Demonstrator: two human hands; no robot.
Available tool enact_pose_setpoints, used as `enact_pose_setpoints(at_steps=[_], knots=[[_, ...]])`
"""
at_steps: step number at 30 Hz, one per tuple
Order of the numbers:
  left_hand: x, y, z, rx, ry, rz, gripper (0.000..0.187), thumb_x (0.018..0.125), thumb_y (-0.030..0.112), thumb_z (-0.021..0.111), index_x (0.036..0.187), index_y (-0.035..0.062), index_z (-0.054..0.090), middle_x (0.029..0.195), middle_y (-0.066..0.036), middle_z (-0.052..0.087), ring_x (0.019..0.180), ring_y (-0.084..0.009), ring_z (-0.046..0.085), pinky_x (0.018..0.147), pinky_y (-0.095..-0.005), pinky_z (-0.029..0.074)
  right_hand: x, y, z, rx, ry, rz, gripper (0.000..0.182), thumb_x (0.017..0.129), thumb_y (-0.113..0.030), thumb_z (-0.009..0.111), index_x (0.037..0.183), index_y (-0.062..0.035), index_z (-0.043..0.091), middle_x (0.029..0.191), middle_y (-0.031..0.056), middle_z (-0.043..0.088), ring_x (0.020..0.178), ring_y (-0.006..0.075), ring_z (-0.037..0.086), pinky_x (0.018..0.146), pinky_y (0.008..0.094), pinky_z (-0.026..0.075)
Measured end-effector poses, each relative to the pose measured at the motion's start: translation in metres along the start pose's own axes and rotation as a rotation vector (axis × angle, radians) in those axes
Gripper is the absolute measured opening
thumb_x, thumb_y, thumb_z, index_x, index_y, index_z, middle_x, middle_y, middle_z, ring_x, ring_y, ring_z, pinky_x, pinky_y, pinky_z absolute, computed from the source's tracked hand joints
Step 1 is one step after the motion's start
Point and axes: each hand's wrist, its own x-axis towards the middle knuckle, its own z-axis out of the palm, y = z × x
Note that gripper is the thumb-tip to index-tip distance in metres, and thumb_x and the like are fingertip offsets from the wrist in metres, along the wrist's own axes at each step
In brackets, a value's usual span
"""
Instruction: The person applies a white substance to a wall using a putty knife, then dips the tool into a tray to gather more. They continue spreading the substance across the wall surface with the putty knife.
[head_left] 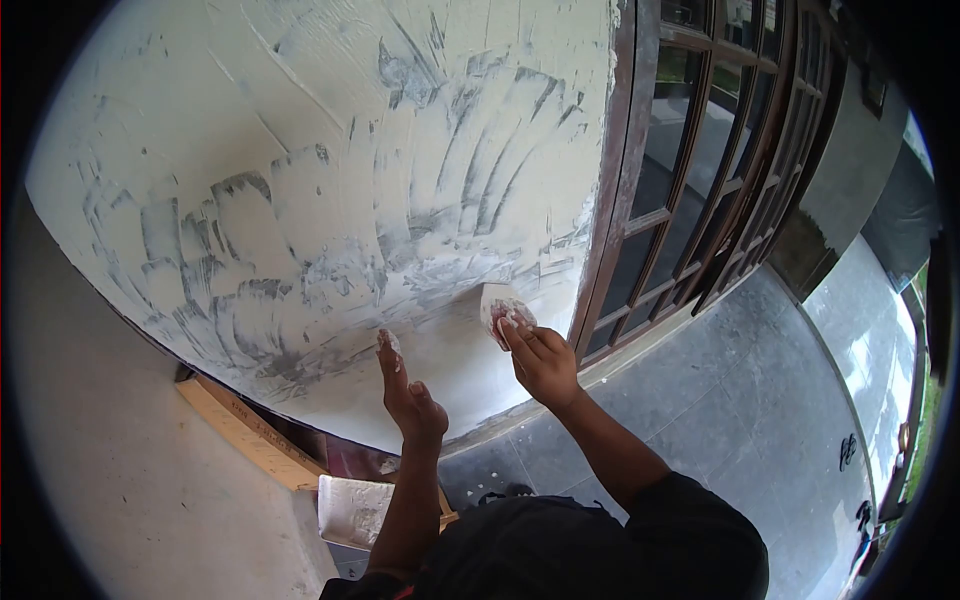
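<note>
In my right hand (545, 365) is a putty knife (496, 298), its pale blade up against the wall and its handle area caked with white paste. The wall (330, 110) is coated in white putty, with grey streaks and curved scrape marks showing through. My left hand (408, 395) is raised near the lower wall, left of the putty knife, fingers stretched upward and the thumb apart. White paste sticks to its fingertips. I see nothing held in it, though its palm side is partly turned from view.
A white tray (345, 508) smeared with putty sits below my left forearm, beside a wooden plank or box (250, 435). On the right, a brown-framed glass door (660, 200) borders the wall. Grey tiles (690, 400) cover the floor, and dark sandals (863, 517) lie at the far right.
</note>
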Motion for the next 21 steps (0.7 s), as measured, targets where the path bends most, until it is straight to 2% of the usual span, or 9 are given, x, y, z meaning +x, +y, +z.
enact_pose_setpoints(at_steps=[1, 4, 7, 8, 11, 15, 16, 18, 21], knots=[[0.001, -0.001, 0.0, 0.003, -0.007, 0.004, 0.074, 0.103, 0.051, 0.023, 0.14, -0.0109, 0.036, 0.146, -0.03, 0.038, 0.139, -0.0422, 0.035, 0.116, -0.0485, 0.024, 0.001, 0.0, -0.009, 0.024, 0.048, 0.086, 0.044, 0.073, 0.003, 0.068, 0.117, -0.0051, 0.068, 0.099, 0.0082, 0.072, 0.079, 0.0216, 0.063, 0.075, 0.0306, 0.055], [-0.002, -0.001, -0.001, 0.006, -0.031, 0.003, 0.074, 0.103, 0.051, 0.023, 0.141, -0.0107, 0.036, 0.146, -0.03, 0.038, 0.139, -0.0427, 0.035, 0.116, -0.0485, 0.024, 0.026, 0.025, -0.037, -0.038, 0.173, 0.163, 0.052, 0.068, 0.009, 0.067, 0.118, -0.0042, 0.068, 0.099, 0.0102, 0.071, 0.083, 0.025, 0.062, 0.076, 0.0321, 0.052], [-0.003, 0.001, -0.001, -0.003, -0.057, 0.0, 0.074, 0.103, 0.051, 0.022, 0.141, -0.0101, 0.035, 0.147, -0.029, 0.038, 0.139, -0.0432, 0.034, 0.116, -0.0486, 0.024, 0.064, 0.064, -0.046, -0.203, 0.334, 0.213, 0.054, 0.068, 0.008, 0.067, 0.121, -0.0027, 0.065, 0.101, 0.0119, 0.071, 0.081, 0.0256, 0.061, 0.075, 0.0328, 0.052], [-0.004, 0.001, -0.002, 0.0, -0.064, -0.002, 0.074, 0.103, 0.051, 0.022, 0.141, -0.0101, 0.036, 0.146, -0.029, 0.038, 0.139, -0.0434, 0.034, 0.116, -0.0486, 0.024, 0.073, 0.069, -0.046, -0.222, 0.339, 0.263, 0.054, 0.072, 0.01, 0.063, 0.124, -0.0007, 0.063, 0.108, 0.013, 0.069, 0.086, 0.0279, 0.062, 0.079, 0.0333, 0.052], [-0.005, -0.002, -0.006, 0.005, -0.086, 0.0, 0.074, 0.103, 0.051, 0.021, 0.141, -0.01, 0.036, 0.146, -0.029, 0.038, 0.139, -0.0434, 0.034, 0.116, -0.0488, 0.024, 0.087, 0.073, -0.027, -0.25, 0.38, 0.235, 0.052, 0.073, 0.008, 0.064, 0.125, -0.0005, 0.063, 0.107, 0.0134, 0.07, 0.086, 0.0278, 0.061, 0.078, 0.0332, 0.052], [-0.007, -0.016, -0.013, -0.013, -0.119, 0.038, 0.073, 0.103, 0.05, 0.02, 0.142, -0.0098, 0.035, 0.147, -0.028, 0.039, 0.139, -0.0419, 0.034, 0.116, -0.0493, 0.023, 0.027, 0.019, 0.063, -0.2, 0.178, 0.18, 0.047, 0.075, 0.0, 0.067, 0.122, -0.0005, 0.063, 0.099, 0.0131, 0.07, 0.084, 0.0269, 0.064, 0.076, 0.0329, 0.055], [-0.005, -0.017, -0.015, -0.021, -0.127, 0.041, 0.073, 0.103, 0.05, 0.02, 0.142, -0.0098, 0.035, 0.147, -0.028, 0.039, 0.139, -0.0419, 0.034, 0.116, -0.0493, 0.023, 0.008, -0.004, 0.069, -0.178, 0.128, 0.212, 0.044, 0.079, -0.004, 0.063, 0.122, -0.0023, 0.063, 0.102, 0.0113, 0.07, 0.086, 0.0252, 0.065, 0.078, 0.0333, 0.055], [-0.003, -0.016, -0.023, 0.015, -0.196, 0.043, 0.072, 0.103, 0.049, 0.02, 0.142, -0.0097, 0.035, 0.147, -0.028, 0.039, 0.139, -0.0408, 0.035, 0.116, -0.0494, 0.023, -0.022, -0.037, 0.068, -0.093, 0.084, 0.305, 0.046, 0.076, -0.001, 0.066, 0.121, -0.0043, 0.064, 0.099, 0.011, 0.071, 0.084, 0.0239, 0.065, 0.077, 0.0328, 0.055], [0.002, -0.024, -0.033, -0.001, -0.225, 0.033, 0.072, 0.102, 0.049, 0.02, 0.142, -0.0097, 0.034, 0.147, -0.028, 0.038, 0.139, -0.041, 0.035, 0.116, -0.0492, 0.022, -0.025, -0.044, 0.035, -0.036, 0.079, 0.423, 0.05, 0.072, 0.002, 0.068, 0.122, -0.0046, 0.064, 0.099, 0.011, 0.071, 0.084, 0.0244, 0.065, 0.076, 0.033, 0.055]])
